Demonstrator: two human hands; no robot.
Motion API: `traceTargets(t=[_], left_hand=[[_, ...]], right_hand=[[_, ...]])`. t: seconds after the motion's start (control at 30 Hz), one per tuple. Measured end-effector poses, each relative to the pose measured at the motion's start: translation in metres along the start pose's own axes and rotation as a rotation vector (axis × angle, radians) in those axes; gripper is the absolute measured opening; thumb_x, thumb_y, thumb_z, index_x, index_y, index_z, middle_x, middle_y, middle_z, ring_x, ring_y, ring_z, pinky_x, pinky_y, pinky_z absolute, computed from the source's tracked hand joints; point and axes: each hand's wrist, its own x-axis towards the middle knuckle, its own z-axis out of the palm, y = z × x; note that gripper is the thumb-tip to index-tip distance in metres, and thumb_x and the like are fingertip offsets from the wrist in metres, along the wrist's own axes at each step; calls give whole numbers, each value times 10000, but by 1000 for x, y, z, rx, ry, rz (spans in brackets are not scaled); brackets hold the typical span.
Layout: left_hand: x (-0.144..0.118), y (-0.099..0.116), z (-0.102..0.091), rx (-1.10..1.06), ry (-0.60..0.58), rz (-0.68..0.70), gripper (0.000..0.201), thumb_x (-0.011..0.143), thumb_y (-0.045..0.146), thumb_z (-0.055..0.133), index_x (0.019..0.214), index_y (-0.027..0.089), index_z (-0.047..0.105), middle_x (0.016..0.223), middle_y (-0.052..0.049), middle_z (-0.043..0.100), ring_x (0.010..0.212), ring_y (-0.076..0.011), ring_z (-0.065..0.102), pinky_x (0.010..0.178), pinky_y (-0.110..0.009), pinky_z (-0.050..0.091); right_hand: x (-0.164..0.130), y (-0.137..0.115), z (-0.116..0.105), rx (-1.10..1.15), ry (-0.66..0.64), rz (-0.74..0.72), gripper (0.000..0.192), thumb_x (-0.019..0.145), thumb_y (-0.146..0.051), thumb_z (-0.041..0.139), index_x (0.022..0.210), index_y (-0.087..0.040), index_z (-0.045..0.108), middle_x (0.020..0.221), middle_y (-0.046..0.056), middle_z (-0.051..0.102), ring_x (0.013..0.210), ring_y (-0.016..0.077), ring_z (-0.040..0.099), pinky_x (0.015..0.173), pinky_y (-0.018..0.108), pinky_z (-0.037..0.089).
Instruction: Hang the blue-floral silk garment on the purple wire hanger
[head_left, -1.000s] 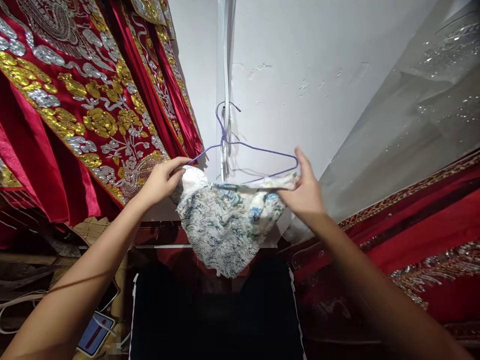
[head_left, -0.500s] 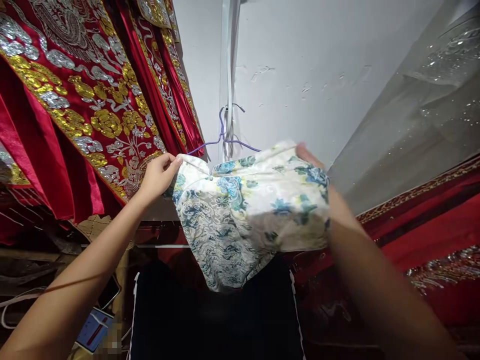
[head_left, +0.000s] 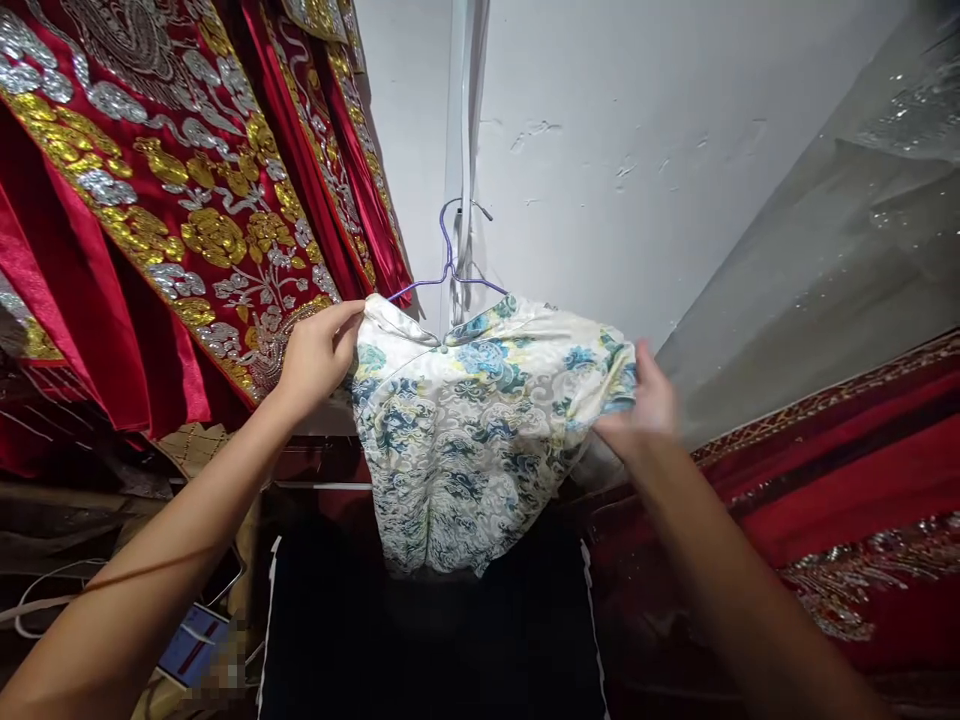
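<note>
A white garment with blue and green flowers (head_left: 472,420) hangs over a thin purple wire hanger (head_left: 448,262), whose hook catches a white cord on the wall. My left hand (head_left: 319,352) pinches the garment's left shoulder by the collar. At the garment's right edge, my right hand (head_left: 643,408) grips the cloth, slightly blurred. Most of the hanger's bar is hidden under the fabric.
Red hangings with gold and silver embroidery (head_left: 180,200) crowd the upper left. More red embroidered cloth under clear plastic (head_left: 840,440) lies to the right. A dark garment with white edges (head_left: 420,640) hangs below. A phone (head_left: 196,645) lies at the lower left. Behind is a white wall (head_left: 600,130).
The garment, bunched below the hanger bar a second ago, has been drawn up and over the hanger. My right hand moved from the bar's right end down to the garment's right edge.
</note>
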Motion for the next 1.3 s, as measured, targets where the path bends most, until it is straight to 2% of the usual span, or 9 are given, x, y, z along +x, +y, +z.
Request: traceTargets(t=[0.13,0.33,0.4,0.5,0.57,0.83,0.97,1.1,1.3], left_hand=[[12,8,2,-13,34,-25,304,962,299,436,1111,193,679,1061,-87,721,948,-249,641,867,-357,468],[47,22,8,-183,4,-60,276,956,407,505,988,176,652,854,-52,665,774,-190,573,724,-312,443],[47,21,11,-235,-42,-58,296,943,442,545,931,164,646,833,-53,661,764,-183,572,717,-305,448],[36,17,15,-394,-205,-68,428,977,529,478,870,154,652,836,-68,680,781,-187,609,737,-308,479],[24,20,18,-495,-291,-29,500,997,570,422,888,154,676,948,-95,711,896,-208,651,847,-337,501],[1,85,21,-869,-504,176,430,982,556,499,1064,188,704,1359,-123,629,1355,-263,531,1183,-439,359],[-2,102,21,-1016,-513,164,450,991,567,473,1123,206,708,1403,-110,614,1408,-286,483,1204,-467,339],[1,102,19,-1102,-559,118,514,997,608,412,1263,248,663,1434,-80,598,1406,-288,491,1186,-466,382],[15,83,0,-1116,-679,30,637,823,429,774,1395,235,571,1494,-121,543,1364,-340,534,1134,-472,452]], right_hand=[[21,-29,-13,166,-31,170,577,1006,-547,361,1290,-136,651,1137,199,718,1146,323,651,940,464,489],[14,-79,28,222,-127,87,599,995,-587,377,1433,-217,549,1244,140,690,1150,315,660,938,502,545],[-9,-90,35,188,-346,86,582,944,-605,528,1407,-257,586,1173,112,722,1100,312,685,898,488,582],[-38,-98,35,128,-954,-70,600,831,-507,752,1376,-288,628,1202,74,726,1152,298,674,988,456,561],[-43,-92,35,42,-1126,-164,600,821,-460,774,1382,-305,625,1329,66,672,1254,302,619,1068,463,510],[-30,5,90,-606,-449,-446,1294,727,-345,810,1613,-322,-132,1692,121,70,1556,401,107,1252,642,166],[-28,13,101,-587,-264,-590,1233,736,-316,747,1591,-356,-142,1614,130,176,1525,404,196,1245,663,159],[-24,-6,96,-621,-287,-623,1243,732,-353,740,1586,-349,-163,1577,141,184,1502,426,206,1231,654,186],[-18,-7,75,-650,-222,-603,1253,663,-412,771,1617,-351,-40,1494,128,306,1366,433,355,1150,602,311]])
